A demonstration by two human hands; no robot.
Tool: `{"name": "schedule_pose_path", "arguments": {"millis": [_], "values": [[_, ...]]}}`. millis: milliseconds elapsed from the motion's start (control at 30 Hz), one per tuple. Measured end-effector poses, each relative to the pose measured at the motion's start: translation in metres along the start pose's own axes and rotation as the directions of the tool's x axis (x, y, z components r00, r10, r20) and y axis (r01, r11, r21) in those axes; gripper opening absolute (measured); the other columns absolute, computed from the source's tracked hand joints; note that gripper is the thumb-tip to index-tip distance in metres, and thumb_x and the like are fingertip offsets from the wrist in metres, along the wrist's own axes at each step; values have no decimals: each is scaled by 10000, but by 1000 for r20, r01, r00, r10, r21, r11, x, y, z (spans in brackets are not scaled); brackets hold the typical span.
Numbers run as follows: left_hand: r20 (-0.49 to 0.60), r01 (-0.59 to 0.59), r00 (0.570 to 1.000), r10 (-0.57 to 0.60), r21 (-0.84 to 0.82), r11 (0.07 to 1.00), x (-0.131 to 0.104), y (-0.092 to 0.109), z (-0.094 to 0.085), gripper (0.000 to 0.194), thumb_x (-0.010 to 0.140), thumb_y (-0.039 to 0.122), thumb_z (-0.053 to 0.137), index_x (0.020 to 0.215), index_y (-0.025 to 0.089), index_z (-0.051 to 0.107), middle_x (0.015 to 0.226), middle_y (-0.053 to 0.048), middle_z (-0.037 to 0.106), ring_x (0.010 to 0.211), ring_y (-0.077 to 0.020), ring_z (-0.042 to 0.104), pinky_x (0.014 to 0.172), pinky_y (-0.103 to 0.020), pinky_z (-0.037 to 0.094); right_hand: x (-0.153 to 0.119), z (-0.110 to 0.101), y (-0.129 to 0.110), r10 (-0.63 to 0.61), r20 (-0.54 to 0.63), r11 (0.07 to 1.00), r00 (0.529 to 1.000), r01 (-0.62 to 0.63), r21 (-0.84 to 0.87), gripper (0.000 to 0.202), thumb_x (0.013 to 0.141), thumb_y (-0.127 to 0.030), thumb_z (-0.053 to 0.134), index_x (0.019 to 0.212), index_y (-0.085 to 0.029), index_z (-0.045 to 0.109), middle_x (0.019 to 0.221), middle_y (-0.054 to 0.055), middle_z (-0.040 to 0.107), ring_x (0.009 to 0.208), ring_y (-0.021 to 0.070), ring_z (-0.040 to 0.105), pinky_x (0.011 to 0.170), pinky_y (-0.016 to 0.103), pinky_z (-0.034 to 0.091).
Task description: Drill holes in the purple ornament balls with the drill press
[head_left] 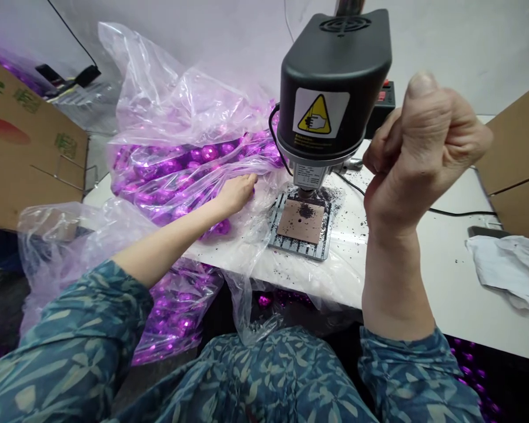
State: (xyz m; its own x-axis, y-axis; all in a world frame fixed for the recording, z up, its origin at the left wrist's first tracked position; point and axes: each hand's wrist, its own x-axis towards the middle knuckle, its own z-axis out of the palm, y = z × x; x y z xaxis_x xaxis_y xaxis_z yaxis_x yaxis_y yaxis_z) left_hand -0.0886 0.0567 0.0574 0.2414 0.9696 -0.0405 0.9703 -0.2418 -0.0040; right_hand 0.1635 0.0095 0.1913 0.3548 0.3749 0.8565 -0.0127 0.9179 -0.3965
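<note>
My left hand [237, 194] rests at the edge of a clear plastic bag [158, 100] filled with shiny purple faceted balls [158, 161]. Its fingers are curled together, and a speck of purple shows under them; what they hold is hidden. On the right, my right hand [427, 138] is raised in a fist beside the black head of a small drill press [335, 76]. Whatever sits inside that fist is out of sight. Beneath the drill, a brown square board [300, 220] with a small dark hole lies on the slotted metal base [324, 249], dark shavings scattered over it.
Dark crumbs dot the white table [348, 267] around the base. A cardboard box [26, 141] stands at left, another cardboard box [518, 117] at right. White crumpled sheets [506, 267] lie near the right edge. A black cable [462, 212] crosses the table. Plastic film hangs over the front edge.
</note>
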Motion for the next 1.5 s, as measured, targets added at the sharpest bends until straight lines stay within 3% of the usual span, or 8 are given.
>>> {"name": "schedule_pose_path", "arguments": {"millis": [267, 400, 467, 533, 633, 700, 1000, 1500], "values": [[84, 79, 993, -82, 34, 996, -6, 6, 6, 518, 918, 44, 565, 1423, 141, 624, 1517, -257, 539, 1316, -408, 643, 1004, -485, 580, -2, 2, -1, 6, -29, 996, 1000, -9, -92, 678, 858, -767, 589, 508, -250, 323, 429, -40, 234, 366, 113, 276, 420, 366, 237], [6, 93, 995, -96, -312, 946, -5, -2, 5, 473, 898, 148, 707, 1368, 169, 660, 1366, -191, 654, 1196, -374, 713, 1057, -512, 563, -4, 0, -3, 1, -1, 997, 1000, -1, -74, 613, 865, -597, 702, 527, -238, 338, 439, -41, 285, 372, 106, 292, 414, 354, 226], [-60, 7, 996, -61, -649, 761, -9, 1, 5, 468, 900, 242, 771, 1345, 181, 642, 1251, -145, 719, 1127, -323, 733, 1038, -497, 583, -5, 0, -5, -4, -2, 997, 1000, 4, -77, 594, 874, -553, 703, 535, -236, 333, 445, -40, 298, 376, 106, 293, 416, 354, 227], [-48, -27, 998, -44, -918, 395, -15, 8, 7, 466, 909, 340, 800, 1305, 188, 607, 1167, -113, 755, 1033, -260, 748, 974, -458, 615, -6, 0, -8, 2, 6, 994, 1000, -1, -111, 592, 913, -543, 671, 543, -241, 320, 453, -39, 308, 383, 110, 294, 425, 359, 239], [44, 40, 998, -46, -996, -76, -19, 24, 16, 471, 877, 424, 847, 1200, 197, 589, 1135, -89, 767, 936, -196, 745, 880, -390, 639, -7, -1, -11, 24, 35, 990, 999, -19, -142, 579, 974, -475, 640, 557, -242, 313, 468, -36, 317, 402, 119, 311, 452, 359, 263], [77, 69, 996, -42, -981, -179, -19, 34, 25, 518, 830, 428, 896, 1192, 200, 605, 1144, -77, 765, 912, -178, 739, 818, -340, 632, -7, -1, -12, 25, 37, 991, 999, -20, -134, 572, 985, -444, 643, 564, -239, 315, 474, -41, 301, 405, 116, 315, 459, 349, 269], [-104, -98, 990, 91, -993, -63, -17, 59, 52, 679, 759, 495, 968, 1307, 204, 694, 1179, -86, 783, 1073, -226, 735, 1019, -388, 555, -9, -3, -9, 93, 35, 969, 995, -82, -231, 608, 983, -653, 534, 586, -267, 284, 491, -34, 288, 439, 138, 311, 505, 380, 294], [-434, -462, 885, 169, -774, 432, -13, 76, 66, 554, 842, 333, 893, 1321, 171, 667, 1218, -114, 699, 1010, -219, 690, 859, -344, 588, -10, -3, -11, 44, 49, 939, 998, -24, -344, 604, 953, -722, 408, 607, -259, 235, 472, -45, 257, 415, 109, 318, 471, 356, 275]]}}
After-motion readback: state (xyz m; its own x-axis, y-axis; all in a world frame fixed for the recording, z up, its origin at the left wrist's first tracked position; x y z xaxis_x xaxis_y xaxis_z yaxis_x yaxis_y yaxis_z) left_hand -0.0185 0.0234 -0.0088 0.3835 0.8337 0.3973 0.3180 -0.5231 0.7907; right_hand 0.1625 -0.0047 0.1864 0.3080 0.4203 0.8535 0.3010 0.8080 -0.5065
